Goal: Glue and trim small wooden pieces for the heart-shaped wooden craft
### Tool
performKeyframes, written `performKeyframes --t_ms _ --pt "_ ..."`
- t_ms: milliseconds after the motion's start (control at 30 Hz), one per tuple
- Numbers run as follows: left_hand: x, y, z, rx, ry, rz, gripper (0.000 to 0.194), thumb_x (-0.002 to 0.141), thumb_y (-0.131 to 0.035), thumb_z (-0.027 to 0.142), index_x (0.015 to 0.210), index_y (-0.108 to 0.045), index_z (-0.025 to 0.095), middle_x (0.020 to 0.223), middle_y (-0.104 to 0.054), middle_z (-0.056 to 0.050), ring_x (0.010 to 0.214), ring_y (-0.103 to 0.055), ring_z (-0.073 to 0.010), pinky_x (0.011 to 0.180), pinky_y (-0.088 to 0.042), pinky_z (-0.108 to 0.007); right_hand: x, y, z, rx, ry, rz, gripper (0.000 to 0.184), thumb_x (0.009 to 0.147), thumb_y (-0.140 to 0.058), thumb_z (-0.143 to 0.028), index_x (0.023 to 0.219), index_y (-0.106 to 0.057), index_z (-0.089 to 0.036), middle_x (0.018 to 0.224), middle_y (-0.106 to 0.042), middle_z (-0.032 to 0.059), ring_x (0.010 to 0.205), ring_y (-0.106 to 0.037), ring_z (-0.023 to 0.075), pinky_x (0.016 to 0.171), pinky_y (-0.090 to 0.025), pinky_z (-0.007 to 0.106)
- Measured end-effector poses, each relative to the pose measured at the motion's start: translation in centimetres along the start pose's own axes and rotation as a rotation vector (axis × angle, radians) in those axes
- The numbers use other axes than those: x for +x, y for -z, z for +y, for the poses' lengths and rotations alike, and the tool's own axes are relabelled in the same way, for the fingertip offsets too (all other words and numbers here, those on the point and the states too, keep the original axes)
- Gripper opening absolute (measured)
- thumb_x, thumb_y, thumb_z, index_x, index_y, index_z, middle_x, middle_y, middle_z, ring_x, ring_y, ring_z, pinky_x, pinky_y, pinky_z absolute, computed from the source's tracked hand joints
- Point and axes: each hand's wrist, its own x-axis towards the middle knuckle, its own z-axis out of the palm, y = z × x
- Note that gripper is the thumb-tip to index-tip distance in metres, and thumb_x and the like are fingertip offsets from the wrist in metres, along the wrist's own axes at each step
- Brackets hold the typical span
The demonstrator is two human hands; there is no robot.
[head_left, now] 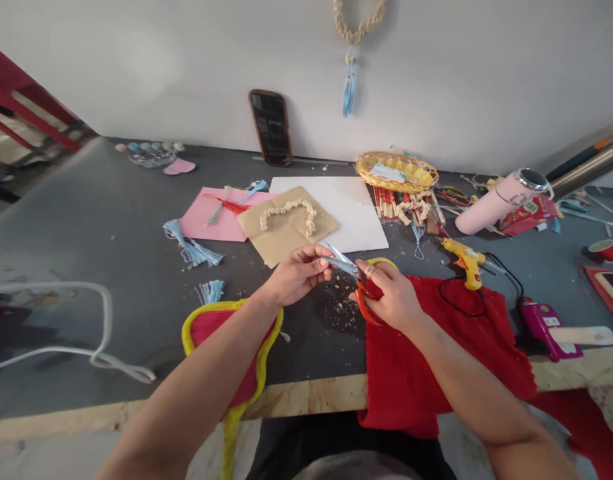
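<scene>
Scissors are clamped in my right hand, above the table; the blades appear parted. My left hand has thumb and forefinger drawn in at the blades; what they grip, I cannot tell. Beyond, a beige string lies curved on brown paper. Red cloth lies below my right forearm.

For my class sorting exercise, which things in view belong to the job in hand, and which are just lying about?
In use, or likely related:
orange-handled scissors, in the right hand, blades by the left hand
beige knobbly strand just beyond the hands, probably
light blue tassels, probably

Apparently just lying about:
smartphone
pink flask
</scene>
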Motion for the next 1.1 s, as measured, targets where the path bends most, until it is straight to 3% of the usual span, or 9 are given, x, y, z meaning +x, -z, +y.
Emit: performKeyframes --t_ms 200,667,900,1100 --pt "-0.06 -0.14 0.07 -0.008 0.035 -0.015 0.020 0.070 -0.082 0.019 0.084 -0.070 0.013 0.070 -0.070 -0.003 0.059 -0.065 -0.0087 0.060 -0.053 -0.016 0.08 0.28 -0.16 -0.005 0.003 -0.019 0.062 0.082 -0.068 -0.051 0.135 -0.053 -0.024 0.105 -0.063 0.0103 0.100 -0.064 0.0260 0.085 -0.059 0.041" --pt "-0.07 -0.03 -0.01 -0.013 0.041 -0.015 0.020 0.070 -0.082 0.017 0.086 -0.071 0.013 0.073 -0.071 -0.003 0.060 -0.065 -0.0084 0.061 -0.053 -0.016 0.04 0.10 0.05 -0.005 0.025 -0.013 0.061 0.083 -0.067 -0.050 0.136 -0.053 -0.024 0.100 -0.065 0.0092 0.095 -0.065 0.0238 0.083 -0.059 0.039" --pt "-0.10 -0.15 0.04 -0.027 0.048 -0.017 0.013 0.074 -0.079 0.016 0.083 -0.070 0.012 0.077 -0.072 -0.005 0.060 -0.064 -0.0077 0.060 -0.052 -0.017 -0.01 0.04 0.13 0.057 -0.031 0.026 0.052 0.085 -0.066 -0.047 0.131 -0.057 -0.024 0.100 -0.069 0.0079 0.088 -0.069 0.0206 0.081 -0.060 0.034" --pt "-0.08 -0.04 0.16 -0.060 0.024 -0.024 0.014 0.077 -0.076 0.016 0.091 -0.071 0.014 0.078 -0.071 -0.006 0.061 -0.063 -0.0083 0.062 -0.052 -0.018 0.14 0.82 0.20 0.002 -0.029 0.077 0.059 0.082 -0.069 -0.046 0.134 -0.053 -0.023 0.097 -0.064 0.0087 0.094 -0.065 0.0256 0.081 -0.059 0.040"
